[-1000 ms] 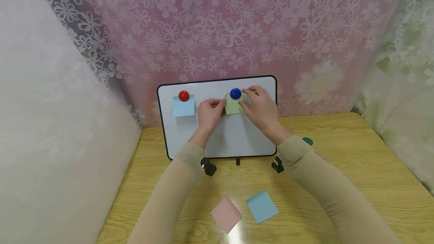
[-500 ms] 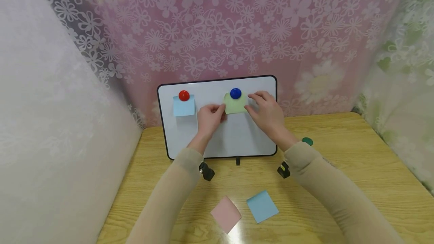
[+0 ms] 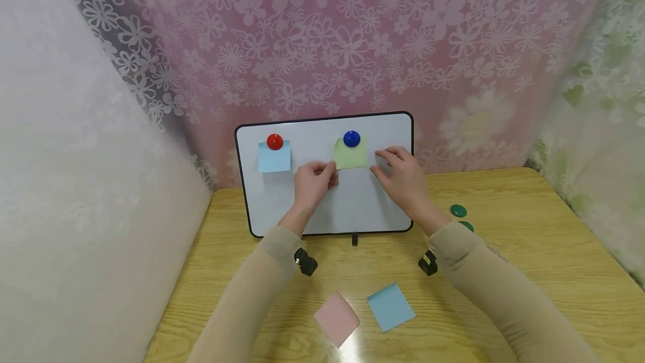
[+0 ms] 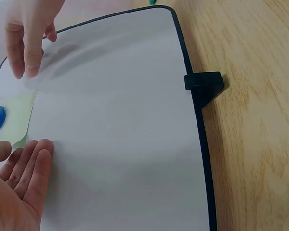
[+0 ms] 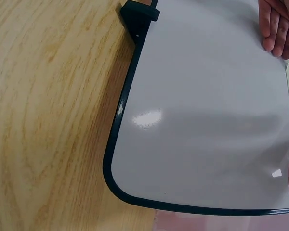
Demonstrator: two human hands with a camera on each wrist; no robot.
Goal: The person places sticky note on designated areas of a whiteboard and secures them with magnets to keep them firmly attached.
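A pale green sticky note [image 3: 351, 156] hangs on the small whiteboard [image 3: 322, 200] under a round blue magnet [image 3: 351, 139]. My left hand [image 3: 313, 185] is at the note's lower left corner, thumb and index finger pinching it; its other fingers extend beside the board in the left wrist view, where that corner lifts slightly. My right hand [image 3: 405, 180] is just right of the note, thumb and fingers apart, holding nothing. Left on the board, a light blue sticky note [image 3: 274, 160] hangs under a red magnet [image 3: 274, 142].
On the wooden table [image 3: 529, 251] in front lie a pink sticky note [image 3: 337, 319] and another blue sticky note [image 3: 391, 307]. Two green magnets [image 3: 458, 210] lie right of the board, one partly behind the right sleeve. A black foot [image 3: 354, 239] juts from the board's lower edge.
The right hand has moved from beside the blue magnet down and right, off the note. The left hand has slid down the note's left edge to its lower corner. A second green magnet has become visible.
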